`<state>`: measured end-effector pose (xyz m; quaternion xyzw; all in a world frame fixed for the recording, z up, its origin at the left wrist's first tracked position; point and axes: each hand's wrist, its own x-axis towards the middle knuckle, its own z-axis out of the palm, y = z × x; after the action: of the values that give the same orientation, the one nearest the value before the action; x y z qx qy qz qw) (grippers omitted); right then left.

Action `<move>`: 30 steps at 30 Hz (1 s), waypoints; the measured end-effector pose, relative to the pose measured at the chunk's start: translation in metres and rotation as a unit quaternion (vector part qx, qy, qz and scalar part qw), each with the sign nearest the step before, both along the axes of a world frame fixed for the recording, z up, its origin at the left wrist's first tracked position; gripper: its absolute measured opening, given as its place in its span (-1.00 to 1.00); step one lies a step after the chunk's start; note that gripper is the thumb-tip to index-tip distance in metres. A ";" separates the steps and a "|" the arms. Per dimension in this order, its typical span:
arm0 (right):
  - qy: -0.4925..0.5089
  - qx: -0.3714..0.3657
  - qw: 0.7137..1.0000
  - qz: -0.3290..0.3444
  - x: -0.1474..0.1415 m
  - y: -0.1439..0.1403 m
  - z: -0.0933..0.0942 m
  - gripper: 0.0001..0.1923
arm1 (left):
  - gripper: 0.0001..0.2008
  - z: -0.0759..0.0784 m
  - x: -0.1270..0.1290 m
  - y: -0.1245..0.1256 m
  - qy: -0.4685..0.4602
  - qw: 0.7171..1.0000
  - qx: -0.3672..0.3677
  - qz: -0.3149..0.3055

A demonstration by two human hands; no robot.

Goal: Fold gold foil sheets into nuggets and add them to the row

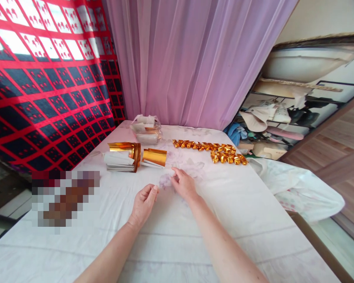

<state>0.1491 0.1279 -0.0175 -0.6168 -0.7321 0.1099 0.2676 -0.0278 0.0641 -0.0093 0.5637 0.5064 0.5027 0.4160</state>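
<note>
My left hand hovers over or rests on the white tablecloth, its fingers curled in and the thumb laid against them; nothing shows in it. Ahead and to the right, my right hand has its fingers a little bent and apart, holding nothing visible. Closest to its fingertips lies a small pile of gold foil paper. Left of that is a thicker stack of gold and white paper sheets, with a curved gold strip at its right end. Folded gold foil pieces form rows at the back right.
A clear plastic bag with paper bundles stands at the table's back. Purple curtains hang behind, and a red and black patterned cloth hangs left. Blurred-out squares cover something at left. At right are a cluttered shelf and a white plastic bag.
</note>
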 end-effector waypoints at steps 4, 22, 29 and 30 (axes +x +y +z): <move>0.024 0.004 1.000 0.010 -0.015 0.021 -0.004 -0.52 | -0.53 0.000 0.001 -0.001 -0.017 1.000 -0.020 -0.007; 0.095 0.071 0.993 0.027 -0.017 0.036 -0.018 -0.85 | -0.49 0.003 0.000 -0.003 -0.055 0.996 -0.068 -0.016; 0.107 0.079 0.991 0.005 -0.014 0.033 -0.019 -0.83 | -0.49 0.003 0.000 -0.003 -0.041 0.997 -0.067 -0.020; 0.107 0.079 0.991 0.001 -0.013 0.032 -0.019 -0.83 | -0.49 0.003 0.000 -0.003 -0.038 0.997 -0.066 -0.020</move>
<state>0.1360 0.1596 -0.0365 -0.5775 -0.7062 0.1175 0.3924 -0.0281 0.0612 -0.0061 0.5255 0.5113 0.4804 0.4813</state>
